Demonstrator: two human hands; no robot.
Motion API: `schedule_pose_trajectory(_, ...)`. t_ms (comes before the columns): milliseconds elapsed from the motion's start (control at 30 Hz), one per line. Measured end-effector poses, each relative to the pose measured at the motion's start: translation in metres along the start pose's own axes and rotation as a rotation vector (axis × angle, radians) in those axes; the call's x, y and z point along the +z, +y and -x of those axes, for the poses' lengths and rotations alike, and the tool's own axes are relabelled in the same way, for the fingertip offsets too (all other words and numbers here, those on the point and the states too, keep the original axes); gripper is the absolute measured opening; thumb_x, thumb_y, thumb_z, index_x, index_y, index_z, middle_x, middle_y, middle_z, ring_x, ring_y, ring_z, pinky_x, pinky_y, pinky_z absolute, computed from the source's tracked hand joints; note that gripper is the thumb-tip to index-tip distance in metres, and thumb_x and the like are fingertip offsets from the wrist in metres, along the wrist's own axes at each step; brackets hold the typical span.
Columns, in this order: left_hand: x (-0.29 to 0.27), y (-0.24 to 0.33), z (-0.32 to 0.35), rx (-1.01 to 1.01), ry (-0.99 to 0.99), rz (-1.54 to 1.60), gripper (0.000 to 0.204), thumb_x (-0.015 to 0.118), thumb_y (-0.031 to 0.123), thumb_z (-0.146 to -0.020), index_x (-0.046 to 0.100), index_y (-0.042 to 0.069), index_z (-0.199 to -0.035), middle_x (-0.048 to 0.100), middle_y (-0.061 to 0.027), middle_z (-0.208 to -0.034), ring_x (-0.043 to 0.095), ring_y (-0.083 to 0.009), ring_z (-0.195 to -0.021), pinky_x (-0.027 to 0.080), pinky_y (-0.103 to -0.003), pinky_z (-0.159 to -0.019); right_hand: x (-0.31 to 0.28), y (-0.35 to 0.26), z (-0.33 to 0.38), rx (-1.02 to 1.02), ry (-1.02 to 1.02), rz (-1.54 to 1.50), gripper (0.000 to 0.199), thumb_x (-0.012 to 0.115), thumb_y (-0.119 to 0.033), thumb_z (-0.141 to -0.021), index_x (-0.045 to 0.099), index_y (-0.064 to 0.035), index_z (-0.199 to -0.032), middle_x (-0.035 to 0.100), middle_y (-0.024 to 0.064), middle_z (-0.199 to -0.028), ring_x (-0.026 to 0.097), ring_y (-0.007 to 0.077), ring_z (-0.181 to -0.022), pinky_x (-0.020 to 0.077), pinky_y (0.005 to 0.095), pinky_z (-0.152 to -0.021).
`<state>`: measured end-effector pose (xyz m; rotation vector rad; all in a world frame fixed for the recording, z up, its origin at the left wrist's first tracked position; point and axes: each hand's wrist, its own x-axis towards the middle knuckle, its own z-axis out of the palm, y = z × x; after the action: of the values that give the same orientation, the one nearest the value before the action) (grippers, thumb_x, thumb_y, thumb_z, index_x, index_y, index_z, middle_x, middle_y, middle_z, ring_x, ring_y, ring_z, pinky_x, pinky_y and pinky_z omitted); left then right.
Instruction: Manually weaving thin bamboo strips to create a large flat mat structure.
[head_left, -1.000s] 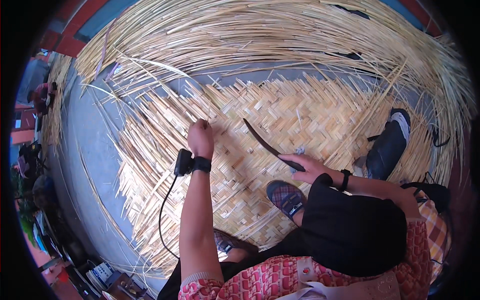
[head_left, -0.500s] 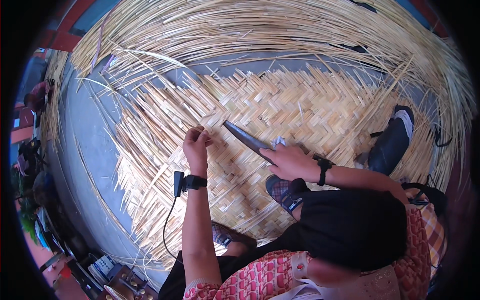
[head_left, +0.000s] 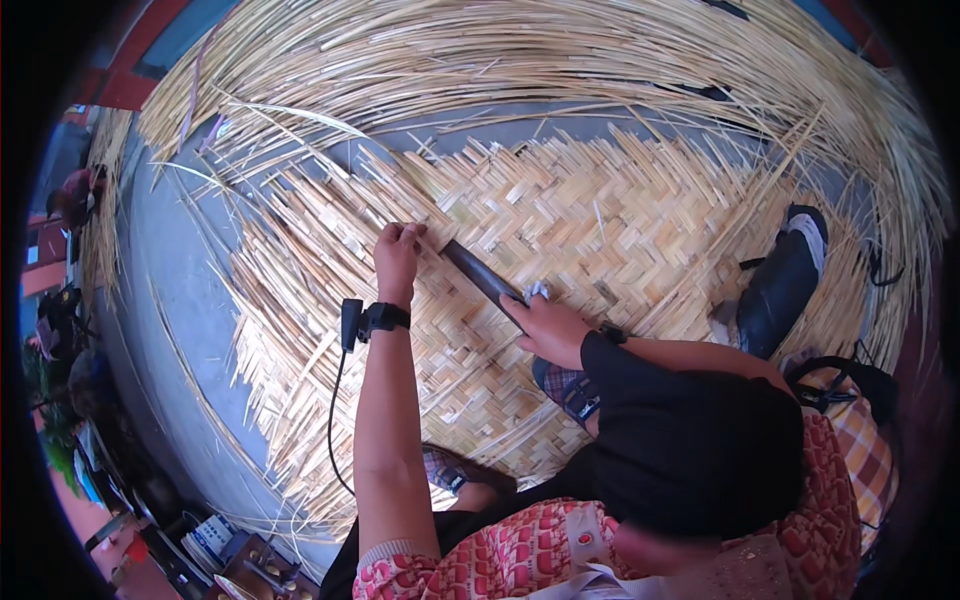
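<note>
Beneath both hands lies a partly woven reed mat in a herringbone pattern, with loose strip ends along its left side. My left hand is closed in a pinch at the left part of the weave, seemingly on a thin reed strip; the fingertips hide most of it. My right hand grips a long, dark, flat blade-like tool, whose far end rests at the weave, just right of my left fingers. A small whitish scrap shows by my right fingers.
Long loose reeds heap along the far side and curve down the right. A dark boot-like object lies on the mat's right part. My shoe stands on the mat. Grey floor borders the left; a plaid bag sits right.
My left hand has moved up and slightly right, away from me. My right hand has shifted left with the tool, which now points more steeply away from me.
</note>
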<state>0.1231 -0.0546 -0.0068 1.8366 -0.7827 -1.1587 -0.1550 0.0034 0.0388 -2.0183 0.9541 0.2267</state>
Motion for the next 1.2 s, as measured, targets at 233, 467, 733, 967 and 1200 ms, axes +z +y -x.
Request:
schedule_pose_trajectory(233, -0.017, 0.001, -0.004, -0.034, 0.007, 0.257, 0.012, 0.062, 0.012, -0.096, 0.065, 0.001, -0.094, 0.068, -0.0044, -0.083, 0.057, -0.0102, -0.07, 0.048, -0.025, -0.064, -0.012, -0.009, -0.02, -0.055, 0.028, 0.07, 0.068, 0.062, -0.017, -0.087, 0.033, -0.0024, -0.147, 0.056, 0.0272, -0.109, 0.065, 0.0394, -0.085, 0.0542, 0.0476, -0.071)
schedule_pose_trajectory(467, -0.028, 0.02, -0.024, 0.244, 0.112, 0.38, 0.012, 0.065, -0.004, -0.088, 0.061, 0.001, -0.099, 0.065, -0.0051, -0.088, 0.064, -0.0142, -0.077, 0.057, -0.028, -0.073, -0.014, -0.013, -0.025, -0.019, -0.039, 0.083, 0.072, 0.064, -0.016, -0.086, 0.031, -0.001, -0.147, 0.056, 0.0308, -0.109, 0.066, 0.0411, -0.085, 0.0546, 0.0472, -0.072)
schedule_pose_trajectory(733, -0.006, 0.002, -0.033, 0.194, 0.024, -0.297, 0.017, 0.075, 0.009, -0.081, 0.063, 0.002, -0.09, 0.061, -0.0003, -0.074, 0.057, -0.0105, -0.064, 0.046, -0.022, -0.059, -0.018, -0.011, -0.026, -0.039, -0.068, 0.029, 0.074, 0.066, -0.017, -0.085, 0.029, -0.0006, -0.148, 0.054, 0.0336, -0.113, 0.065, 0.0431, -0.088, 0.0537, 0.0479, -0.076)
schedule_pose_trajectory(967, -0.011, 0.023, -0.044, 0.01, 0.091, 0.003, 0.013, 0.072, 0.007, -0.084, 0.062, -0.002, -0.087, 0.062, -0.0039, -0.072, 0.057, -0.0098, -0.058, 0.045, -0.024, -0.051, -0.02, 0.0, -0.023, -0.032, -0.077, 0.017, 0.075, 0.067, -0.02, -0.085, 0.031, -0.002, -0.148, 0.054, 0.0322, -0.112, 0.065, 0.0422, -0.086, 0.0541, 0.0471, -0.074)
schedule_pose_trajectory(1200, -0.013, 0.005, -0.049, -0.078, 0.003, -0.091, 0.015, 0.074, 0.006, -0.082, 0.063, -0.005, -0.084, 0.065, -0.0056, -0.071, 0.061, -0.0118, -0.059, 0.049, -0.023, -0.053, -0.025, 0.029, 0.016, -0.048, -0.096, 0.128, 0.076, 0.069, -0.025, -0.085, 0.031, -0.0123, -0.15, 0.057, 0.0256, -0.107, 0.064, 0.0398, -0.082, 0.0532, 0.0472, -0.071)
